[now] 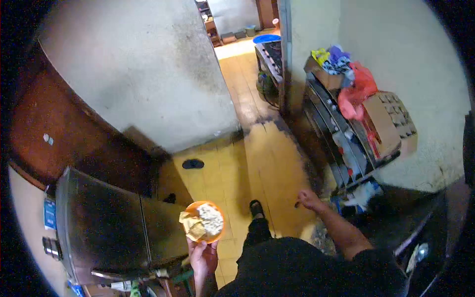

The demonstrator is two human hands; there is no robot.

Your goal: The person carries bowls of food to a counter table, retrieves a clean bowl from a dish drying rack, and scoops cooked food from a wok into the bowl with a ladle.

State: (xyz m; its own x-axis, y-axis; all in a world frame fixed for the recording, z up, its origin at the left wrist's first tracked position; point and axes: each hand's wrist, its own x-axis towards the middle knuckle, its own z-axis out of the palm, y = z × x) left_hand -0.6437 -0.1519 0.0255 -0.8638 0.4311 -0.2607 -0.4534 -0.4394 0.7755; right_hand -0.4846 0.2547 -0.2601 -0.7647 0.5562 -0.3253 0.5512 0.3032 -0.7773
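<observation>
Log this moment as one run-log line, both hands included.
left hand: holding orange bowl, white food inside | right hand: over yellow floor, grip unclear | black slipper ahead | doorway beyond

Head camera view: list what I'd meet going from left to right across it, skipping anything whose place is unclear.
Blue-and-white rectangular label → round orange bowl of food → dark-sandalled foot → bare right hand → crumpled red plastic bag → brown cardboard tray with cups.

The one camera sits on the wearer's head, tilted down over torso, hands and floor (267, 163).
</observation>
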